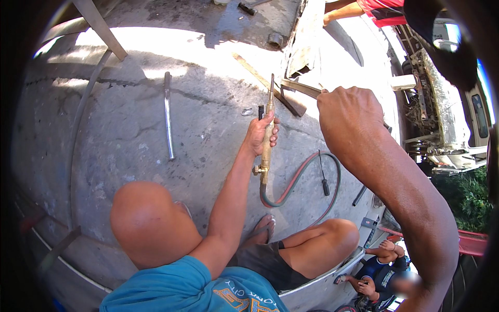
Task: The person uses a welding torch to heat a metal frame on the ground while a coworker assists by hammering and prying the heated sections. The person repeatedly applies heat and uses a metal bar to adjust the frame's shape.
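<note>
My left hand [261, 134] is wrapped round a brass gas torch [266, 148], thumb along its body. The torch stands nearly upright in view, its narrow tip [272, 83] pointing away from me. A brass valve knob [256, 170] sticks out at its lower end, where a green and red twin hose [291, 192] joins. My right hand [351, 112] is raised to the right of the torch, closed in a fist with its back to me. A dark end shows behind its wrist, and a flat bar [301, 88] meets the knuckles; what the fist holds is mostly hidden.
A metal tube [169, 117] lies left on the concrete. Flat strips [254, 73], a long metal channel [301, 47] and a screwdriver [325, 187] lie ahead and right. A person in red shorts [384, 10] stands far right; another person [384, 275] sits lower right. A vehicle chassis [426, 104] stands right.
</note>
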A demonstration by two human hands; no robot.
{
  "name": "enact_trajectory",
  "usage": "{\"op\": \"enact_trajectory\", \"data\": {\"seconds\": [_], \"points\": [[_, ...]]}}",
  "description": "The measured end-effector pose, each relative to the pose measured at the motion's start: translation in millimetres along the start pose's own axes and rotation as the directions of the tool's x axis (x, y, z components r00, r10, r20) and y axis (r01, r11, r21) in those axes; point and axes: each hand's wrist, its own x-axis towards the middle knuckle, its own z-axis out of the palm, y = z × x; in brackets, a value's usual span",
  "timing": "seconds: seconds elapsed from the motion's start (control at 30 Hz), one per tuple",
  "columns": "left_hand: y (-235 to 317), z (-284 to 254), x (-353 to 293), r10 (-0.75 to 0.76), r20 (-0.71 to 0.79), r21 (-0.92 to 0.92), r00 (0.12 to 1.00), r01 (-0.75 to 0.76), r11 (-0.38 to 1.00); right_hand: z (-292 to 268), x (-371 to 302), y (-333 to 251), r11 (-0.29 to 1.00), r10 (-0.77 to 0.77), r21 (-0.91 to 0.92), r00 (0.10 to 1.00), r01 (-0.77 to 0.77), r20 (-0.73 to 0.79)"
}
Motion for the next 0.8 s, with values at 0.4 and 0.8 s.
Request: {"op": "enact_trajectory", "data": {"seconds": [0.4, 0.8], "points": [[-10.8, 3.8, 1.7, 0.001, 0.008, 0.013, 1.000, -0.001, 1.000, 5.1, 20.5, 67.8, 0.980, 0.021, 0.192, 0.982, -0.057, 0.187], [-6.7, 6.6, 4.0, 0.017, 0.019, 0.054, 1.000, -0.018, 0.998, 124.6, -40.7, 98.3, 0.695, 0.107, 0.701, 0.987, -0.161, 0.120]]}}
